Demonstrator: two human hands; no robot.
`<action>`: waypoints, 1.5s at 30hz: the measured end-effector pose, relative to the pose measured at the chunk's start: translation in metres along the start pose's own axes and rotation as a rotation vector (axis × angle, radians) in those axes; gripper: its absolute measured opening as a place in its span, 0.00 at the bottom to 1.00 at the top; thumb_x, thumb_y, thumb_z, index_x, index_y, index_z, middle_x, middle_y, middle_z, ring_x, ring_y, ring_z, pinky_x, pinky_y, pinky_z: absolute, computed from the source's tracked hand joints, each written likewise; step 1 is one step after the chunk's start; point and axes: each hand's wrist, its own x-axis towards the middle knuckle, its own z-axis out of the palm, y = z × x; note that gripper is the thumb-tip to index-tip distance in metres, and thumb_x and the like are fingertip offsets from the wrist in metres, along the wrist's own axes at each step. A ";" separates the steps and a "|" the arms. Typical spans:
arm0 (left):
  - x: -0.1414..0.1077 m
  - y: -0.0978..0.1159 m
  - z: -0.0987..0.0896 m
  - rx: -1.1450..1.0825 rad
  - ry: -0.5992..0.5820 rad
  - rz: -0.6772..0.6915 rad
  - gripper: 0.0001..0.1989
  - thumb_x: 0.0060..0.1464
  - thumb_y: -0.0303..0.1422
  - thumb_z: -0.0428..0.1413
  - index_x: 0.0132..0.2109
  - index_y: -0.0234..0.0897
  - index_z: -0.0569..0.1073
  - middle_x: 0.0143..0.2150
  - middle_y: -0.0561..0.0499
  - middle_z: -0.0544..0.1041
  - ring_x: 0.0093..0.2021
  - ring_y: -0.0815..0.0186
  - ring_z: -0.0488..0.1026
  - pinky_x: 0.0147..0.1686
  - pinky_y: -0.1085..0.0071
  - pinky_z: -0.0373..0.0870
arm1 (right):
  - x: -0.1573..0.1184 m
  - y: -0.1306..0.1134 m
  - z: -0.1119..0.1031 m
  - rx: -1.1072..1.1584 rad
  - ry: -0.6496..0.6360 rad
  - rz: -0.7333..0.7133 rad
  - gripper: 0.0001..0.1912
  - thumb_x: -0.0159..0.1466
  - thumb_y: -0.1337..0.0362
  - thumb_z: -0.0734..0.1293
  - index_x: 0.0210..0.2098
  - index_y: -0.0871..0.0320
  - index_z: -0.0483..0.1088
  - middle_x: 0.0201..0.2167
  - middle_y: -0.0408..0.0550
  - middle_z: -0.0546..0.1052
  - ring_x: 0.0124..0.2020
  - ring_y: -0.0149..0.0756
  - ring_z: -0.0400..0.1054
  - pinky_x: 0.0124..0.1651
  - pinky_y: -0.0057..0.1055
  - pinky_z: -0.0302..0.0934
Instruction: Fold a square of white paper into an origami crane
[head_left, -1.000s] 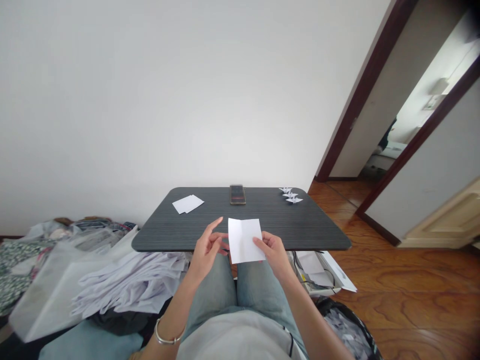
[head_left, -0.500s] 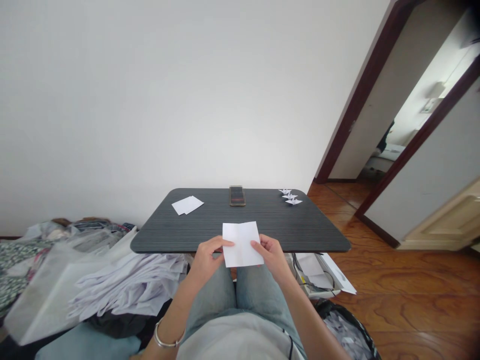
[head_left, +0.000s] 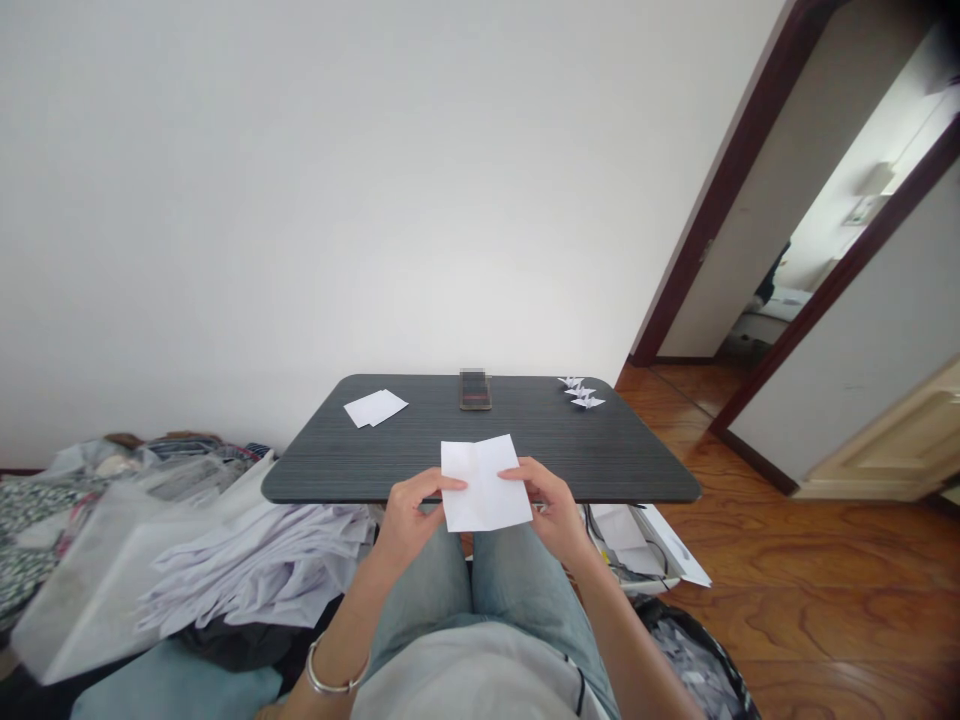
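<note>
A white square sheet of paper [head_left: 486, 488] with a crease down its middle is held up over the table's near edge and my lap. My left hand [head_left: 415, 508] pinches its left edge, thumb below and a finger lying on the upper face. On the opposite edge, my right hand [head_left: 549, 502] grips the sheet with the thumb on top and the other fingers behind it. Three small folded paper cranes [head_left: 583, 392] stand at the table's far right. White paper sheets [head_left: 375, 407] lie overlapping at the far left.
The dark table [head_left: 337, 465] stands against a white wall. A phone [head_left: 475, 390] is at its back middle. Piled clothes [head_left: 262, 565] lie to the left. Under the right side are a white box [head_left: 637, 545] with cables and papers, and a black bag [head_left: 697, 660] of scraps.
The sheet has opened out slightly and tilted, its right side rising a little. My right hand has shifted slightly up and right with its edge; my left hand has moved slightly left.
</note>
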 end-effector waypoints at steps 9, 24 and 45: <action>-0.003 -0.004 0.003 -0.070 -0.030 -0.075 0.06 0.48 0.28 0.55 0.35 0.36 0.76 0.35 0.46 0.78 0.35 0.63 0.74 0.34 0.72 0.69 | -0.001 0.001 0.005 -0.043 0.021 0.044 0.06 0.51 0.68 0.70 0.29 0.56 0.72 0.33 0.48 0.71 0.32 0.37 0.67 0.30 0.27 0.60; -0.004 0.006 0.023 -0.468 0.037 -0.300 0.10 0.48 0.36 0.57 0.26 0.34 0.67 0.25 0.53 0.69 0.28 0.69 0.67 0.30 0.74 0.68 | 0.000 -0.008 0.024 0.288 0.243 0.282 0.10 0.51 0.59 0.70 0.22 0.59 0.70 0.19 0.43 0.72 0.20 0.31 0.64 0.19 0.25 0.58; 0.000 0.013 0.039 -0.590 0.143 -0.522 0.15 0.45 0.36 0.58 0.37 0.29 0.74 0.33 0.46 0.78 0.30 0.65 0.73 0.26 0.72 0.72 | 0.004 -0.015 0.029 0.256 0.312 0.428 0.11 0.51 0.58 0.70 0.22 0.61 0.71 0.14 0.44 0.73 0.15 0.30 0.65 0.20 0.26 0.62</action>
